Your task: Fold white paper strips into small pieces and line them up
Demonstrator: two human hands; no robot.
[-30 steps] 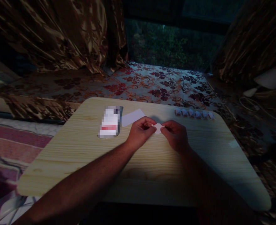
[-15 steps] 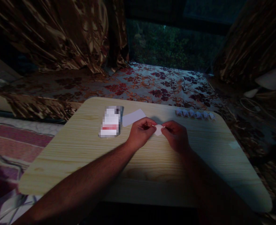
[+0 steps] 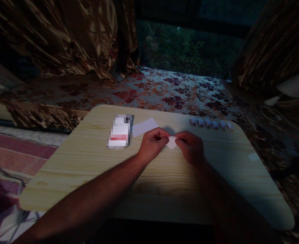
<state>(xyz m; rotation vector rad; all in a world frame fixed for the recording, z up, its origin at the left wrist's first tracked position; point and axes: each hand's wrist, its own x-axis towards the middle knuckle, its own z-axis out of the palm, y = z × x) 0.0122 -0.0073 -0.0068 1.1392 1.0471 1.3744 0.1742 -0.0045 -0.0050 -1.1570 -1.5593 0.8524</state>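
Note:
A small white piece of folded paper [image 3: 172,143] is pinched between both hands just above the table's middle. My left hand [image 3: 152,144] grips its left side with thumb and forefinger. On the opposite side, my right hand [image 3: 191,145] holds it the same way, fingers curled closed. The paper's lower part comes to a point, and the fingertips cover its side edges. Beyond my left hand lies a flat sheet of pale paper [image 3: 144,127]. Several small folded paper pieces [image 3: 212,123] stand in a row at the far right of the table.
A blurred-out white object with a red band [image 3: 119,132] lies at the left on the wooden table [image 3: 88,169]. A whitish scrap [image 3: 253,157] is near the right edge. Behind is a ledge with floral cloth [image 3: 175,88], between brown curtains [image 3: 93,40].
The visible part of the held paper reaches slightly lower and looks more pointed. Both hands stay in nearly the same place, still pinching it.

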